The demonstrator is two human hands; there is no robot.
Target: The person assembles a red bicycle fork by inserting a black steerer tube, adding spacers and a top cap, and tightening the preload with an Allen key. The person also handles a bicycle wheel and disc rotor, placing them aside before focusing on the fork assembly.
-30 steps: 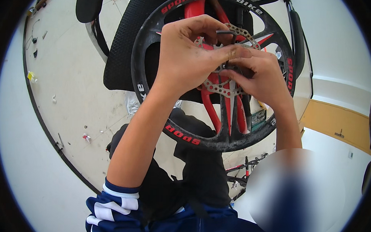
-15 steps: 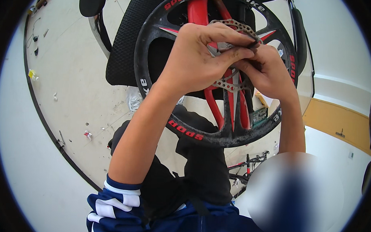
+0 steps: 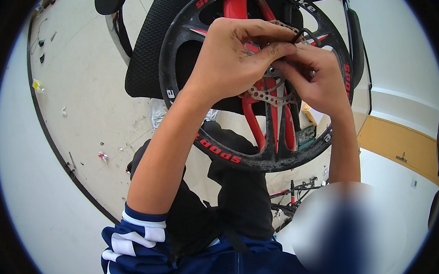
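Note:
A black and red spoked bike wheel (image 3: 271, 164) lies in front of me with a drilled silver brake disc (image 3: 269, 98) at its hub. Over the upper part of the disc, my left hand (image 3: 236, 60) pinches a black bent hex key (image 3: 307, 32) between thumb and forefinger. My right hand (image 3: 320, 80) is closed close beside it, thumb and fingers curled over the hub area. What sits inside its fingers is hidden. A small silver bolt head (image 3: 272, 70) shows by the right thumb tip. The hands cover most of the hub.
The wheel rests against a black mesh office chair (image 3: 147, 62) with an armrest (image 3: 109, 0) at left. Below it on the right stand bicycle parts (image 3: 295, 195). Small litter (image 3: 103, 156) is scattered on the tiled floor. A small box (image 3: 313, 113) shows behind the wheel.
Both hands have shifted slightly up and left, and the bent part of the hex key now shows above the fingers. The right hand has turned a little, and the wheel has moved slightly.

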